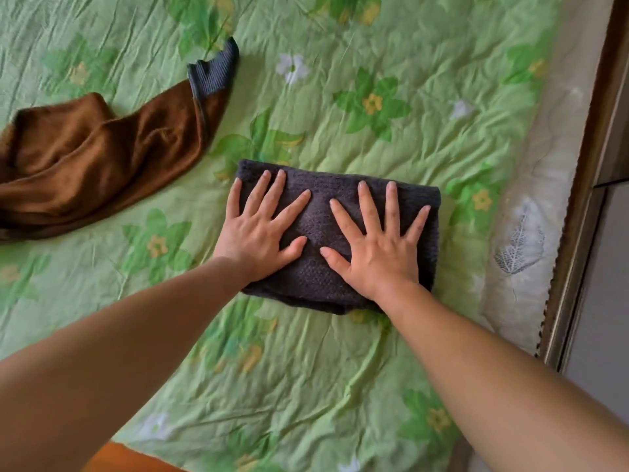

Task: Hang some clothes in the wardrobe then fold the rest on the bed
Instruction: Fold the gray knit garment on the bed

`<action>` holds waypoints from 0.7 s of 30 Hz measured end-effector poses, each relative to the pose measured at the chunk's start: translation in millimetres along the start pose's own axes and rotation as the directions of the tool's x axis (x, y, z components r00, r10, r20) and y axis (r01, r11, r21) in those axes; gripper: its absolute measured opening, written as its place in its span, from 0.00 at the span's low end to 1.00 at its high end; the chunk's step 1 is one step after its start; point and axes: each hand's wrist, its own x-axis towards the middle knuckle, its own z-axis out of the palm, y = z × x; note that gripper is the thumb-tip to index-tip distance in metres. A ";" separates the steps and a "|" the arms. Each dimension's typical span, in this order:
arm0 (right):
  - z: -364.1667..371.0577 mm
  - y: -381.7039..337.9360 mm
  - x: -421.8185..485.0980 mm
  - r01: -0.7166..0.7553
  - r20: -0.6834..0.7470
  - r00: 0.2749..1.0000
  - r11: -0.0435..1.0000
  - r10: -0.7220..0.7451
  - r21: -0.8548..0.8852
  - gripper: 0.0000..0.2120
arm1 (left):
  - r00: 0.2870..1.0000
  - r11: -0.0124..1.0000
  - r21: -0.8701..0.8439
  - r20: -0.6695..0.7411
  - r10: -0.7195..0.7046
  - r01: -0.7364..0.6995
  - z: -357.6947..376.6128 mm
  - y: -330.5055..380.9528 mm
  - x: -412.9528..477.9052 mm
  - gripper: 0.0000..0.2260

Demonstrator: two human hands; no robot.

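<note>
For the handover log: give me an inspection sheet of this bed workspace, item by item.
Surface: green flowered sheet, creased, beside a white mattress edge.
Job's things: dark knit, folded into a rectangle; brown garment with a grey cuff, unfolded, lying apart at the left.
Clutter: orange patch at the bottom edge; cannot tell what it is.
Grippers: left hand and right hand flat on the knit, fingers spread.
Cables: nothing seen.
Surroundings: wooden frame along the right.
</note>
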 end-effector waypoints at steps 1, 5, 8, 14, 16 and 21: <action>-3.4 0.3 -2.1 0.003 0.014 1.000 1.000 -0.003 0.010 0.37 | 1.000 1.000 -0.017 0.010 -0.013 0.013 -4.9 1.5 -1.0 0.34; -10.1 8.4 -19.9 0.075 -0.013 0.997 0.997 -0.075 0.016 0.39 | 0.996 0.996 -0.048 -0.061 0.069 -0.072 -17.3 17.1 -15.5 0.37; -8.1 8.6 -18.3 0.080 -0.042 0.996 0.997 -0.080 0.007 0.40 | 0.988 0.991 0.006 -0.081 0.131 -0.131 -10.5 18.7 -15.7 0.39; 5.9 14.0 -7.8 0.083 -0.052 0.995 0.996 -0.082 0.026 0.40 | 0.989 0.991 0.023 -0.071 0.130 -0.129 11.0 9.2 -1.8 0.40; 5.3 17.5 -11.1 0.107 -0.069 0.992 0.993 -0.103 0.052 0.39 | 0.991 0.993 -0.009 -0.074 0.115 -0.116 4.7 8.2 -6.3 0.40; 11.4 45.5 -43.0 -0.034 -0.107 0.992 0.973 0.060 0.229 0.41 | 0.996 0.990 -0.126 -0.055 -0.068 0.061 1.7 -5.4 -45.5 0.42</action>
